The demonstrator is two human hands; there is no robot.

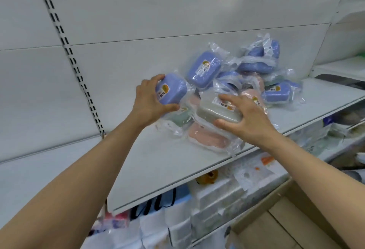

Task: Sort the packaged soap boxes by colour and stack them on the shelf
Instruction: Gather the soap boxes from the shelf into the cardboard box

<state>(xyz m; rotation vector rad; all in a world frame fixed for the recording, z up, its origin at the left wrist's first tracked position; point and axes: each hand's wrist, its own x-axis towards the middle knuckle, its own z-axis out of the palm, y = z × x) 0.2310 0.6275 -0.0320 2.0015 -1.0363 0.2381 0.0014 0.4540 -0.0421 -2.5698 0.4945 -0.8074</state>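
On shelf (pixel 177 161), left hand (pixel 147 102) grips one blue box (pixel 171 89), right hand (pixel 248 118) one grey-green box (pixel 215 110).

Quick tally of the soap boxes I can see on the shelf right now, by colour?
Blue: 5 visible, one held in the left hand
Pink: 3 visible
Green: 2 visible, one under the right hand
Total: about 10; the pile hides some, so this is a minimum.

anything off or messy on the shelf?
Yes: the soap boxes sit in one mixed heap on the shelf, blue, pink and green jumbled and tilted, nothing stacked. No visible damage or spills.
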